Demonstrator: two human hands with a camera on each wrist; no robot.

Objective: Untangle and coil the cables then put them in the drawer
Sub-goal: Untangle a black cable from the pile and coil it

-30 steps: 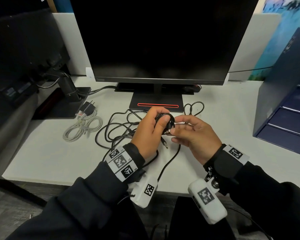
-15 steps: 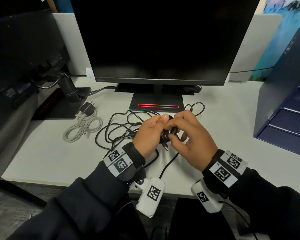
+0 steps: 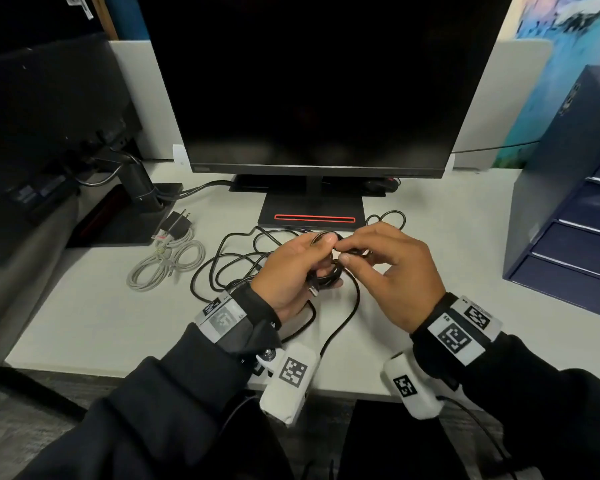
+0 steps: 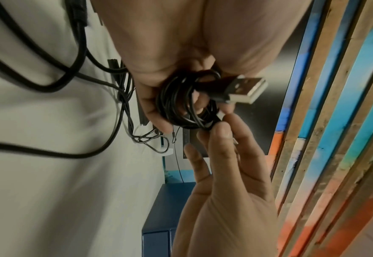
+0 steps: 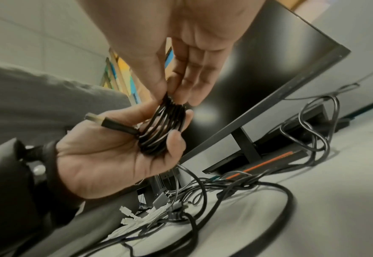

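My left hand (image 3: 291,268) holds the coil (image 5: 161,127) of thin black cable: fingers curled under the loops, thumb over the top, so that grip is closed round the bundle. The USB plug (image 4: 240,88) sticks out of the coil on the palm side, back toward my wrist. My right hand (image 3: 392,268) meets the coil from the far side; thumb and forefinger pinch the top of the loops, the other fingers (image 5: 194,73) lie nearly straight and hold nothing.

I judge the step to be finishing this coil: tucking the last end through or round the loops so it holds. To do it well I'd keep the left grip firm but not crushing, so the loops stay stacked and equal, and let the right pinch do all the threading. The plug should lie along the loops, not bent sharply at its neck.

Below and beyond my grip, on the desk (image 3: 84,313), the tangle (image 3: 229,265) of thicker black cables is not yet sorted; one strand runs under my left wrist toward the desk edge. I cannot tell whether it joins my coil. If so, I'd free it before carrying anything. Further left lies the white cable (image 3: 167,261), loosely looped. The drawers (image 3: 575,237) stand well off past my right hand, shut as far as I can see.
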